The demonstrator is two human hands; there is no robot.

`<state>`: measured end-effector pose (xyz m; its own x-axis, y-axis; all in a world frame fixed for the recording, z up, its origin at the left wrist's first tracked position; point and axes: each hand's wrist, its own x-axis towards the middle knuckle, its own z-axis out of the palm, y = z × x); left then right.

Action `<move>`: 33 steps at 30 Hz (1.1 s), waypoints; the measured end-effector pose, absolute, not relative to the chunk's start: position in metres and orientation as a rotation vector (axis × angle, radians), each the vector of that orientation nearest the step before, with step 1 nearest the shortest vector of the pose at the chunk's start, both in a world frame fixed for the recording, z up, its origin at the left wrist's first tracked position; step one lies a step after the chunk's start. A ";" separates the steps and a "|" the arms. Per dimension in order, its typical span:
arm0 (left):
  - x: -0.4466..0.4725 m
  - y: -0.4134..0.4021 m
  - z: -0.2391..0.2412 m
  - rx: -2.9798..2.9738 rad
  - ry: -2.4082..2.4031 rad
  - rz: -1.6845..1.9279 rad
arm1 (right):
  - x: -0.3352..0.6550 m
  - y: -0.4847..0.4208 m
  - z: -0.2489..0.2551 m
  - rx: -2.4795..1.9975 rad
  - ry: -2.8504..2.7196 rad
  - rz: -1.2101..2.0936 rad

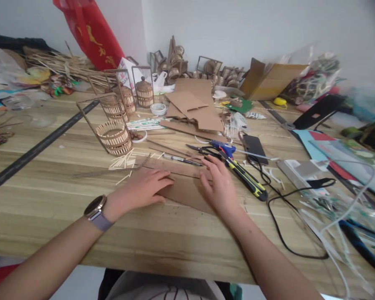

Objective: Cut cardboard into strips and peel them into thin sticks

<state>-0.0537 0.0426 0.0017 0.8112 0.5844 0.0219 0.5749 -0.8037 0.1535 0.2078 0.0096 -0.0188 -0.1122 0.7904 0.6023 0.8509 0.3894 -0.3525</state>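
A person's two bare hands rest palm down at the near side of a wooden table [143,246]. Between and beneath them lies a flat piece of brown cardboard [186,192], close to the table's front edge. The left hand [147,186], with a watch [96,207] on its wrist, lies over the cardboard's left end, fingers loosely spread and gripping nothing. The right hand [220,183] lies over the right end, fingers stretched forward and apart, also relaxed, pressing or resting on the sheet; how hard, I cannot tell.

Just beyond the fingers are a pen [181,160] and black scissors [203,149]. A yellow-and-black knife [248,179] lies beside the right hand, with a blue glue gun [226,148] and a dark phone [256,150] farther back. Ahead of the left hand, pale sticks [121,161] lie scattered near a small round basket [115,139] with a tall handle. Larger cardboard pieces [192,100] lie mid-table, and a red bag [95,39] stands at the back left.
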 end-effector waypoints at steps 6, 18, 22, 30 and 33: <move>-0.041 0.037 0.008 2.870 0.885 0.101 | 0.203 0.006 -0.016 -1.344 -2.083 -0.037; -0.049 0.049 0.021 2.909 1.507 0.195 | 0.204 0.008 -0.019 -1.526 -2.084 -0.071; -0.065 0.054 0.022 2.828 1.658 -0.052 | 0.205 0.010 -0.022 -1.582 -2.113 -0.064; -0.068 0.058 0.029 2.841 1.840 -0.086 | 0.209 0.016 -0.031 -1.571 -2.149 -0.037; -0.061 0.071 0.031 2.883 1.836 -0.042 | 0.209 0.019 -0.033 -1.591 -2.158 -0.039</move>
